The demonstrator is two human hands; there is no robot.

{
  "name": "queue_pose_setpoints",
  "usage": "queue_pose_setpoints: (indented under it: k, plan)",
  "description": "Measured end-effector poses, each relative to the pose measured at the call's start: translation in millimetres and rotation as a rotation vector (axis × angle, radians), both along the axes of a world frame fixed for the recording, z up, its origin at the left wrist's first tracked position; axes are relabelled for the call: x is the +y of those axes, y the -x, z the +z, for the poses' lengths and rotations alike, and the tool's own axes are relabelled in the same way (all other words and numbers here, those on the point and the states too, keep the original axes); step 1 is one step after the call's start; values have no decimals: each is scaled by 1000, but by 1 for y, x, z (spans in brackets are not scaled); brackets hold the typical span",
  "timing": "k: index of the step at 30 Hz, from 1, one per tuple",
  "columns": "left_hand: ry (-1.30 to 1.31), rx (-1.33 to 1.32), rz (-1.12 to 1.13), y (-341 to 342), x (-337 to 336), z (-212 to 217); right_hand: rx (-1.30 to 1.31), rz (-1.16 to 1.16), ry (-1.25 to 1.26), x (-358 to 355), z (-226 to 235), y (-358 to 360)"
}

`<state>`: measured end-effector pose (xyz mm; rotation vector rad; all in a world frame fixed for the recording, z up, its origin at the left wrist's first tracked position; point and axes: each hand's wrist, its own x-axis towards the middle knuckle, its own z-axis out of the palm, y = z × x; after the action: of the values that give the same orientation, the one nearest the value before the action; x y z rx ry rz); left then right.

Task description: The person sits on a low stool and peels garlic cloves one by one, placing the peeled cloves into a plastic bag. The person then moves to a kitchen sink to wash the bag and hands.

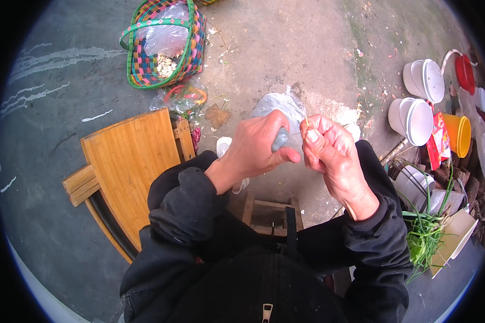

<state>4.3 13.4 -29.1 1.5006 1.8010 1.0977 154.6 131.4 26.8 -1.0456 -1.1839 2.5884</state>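
Note:
My left hand [251, 144] is closed around a tool with a rounded grey-blue handle [280, 139]. Only the handle's end shows beside the thumb, so the kind of tool stays hidden. A short way to its right, my right hand [333, 153] pinches a thin yellowish sliver [307, 121] between thumb and forefinger. The rest of what those fingers hold is too small to make out. Beneath and beyond both hands, a whitish plastic bag [286, 106] lies on the ground between my knees. My hands do not touch each other.
A colourful woven basket [196, 54] at the upper left holds pale pieces [166, 66] and a clear bag [168, 33]. A wooden chair [132, 142] stands left. At right are white buckets [432, 81], a yellow bucket [458, 134] and long green leafy stalks [424, 237].

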Motion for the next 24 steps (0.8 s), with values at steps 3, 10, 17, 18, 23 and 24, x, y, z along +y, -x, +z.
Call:
queue_pose_setpoints:
  k: [3,10,17,18,23,24]
  plan:
    - [5,16,-3,0,0,0,1,-10,-33,0,0,0]
    - [7,48,-17,1,0,1,-21,-20,-245,1,-6,-2]
    - [23,14,-7,3,-3,-3,33,128,-1047,5,-9,-1]
    - [22,-6,-2,3,-3,-3,61,151,-1041,3,-10,0]
    - [36,-257,0,-1,-3,-1,125,216,-1133,0,-14,0]
    - [83,-326,-11,0,-5,2,131,203,-1168,0,-16,1]
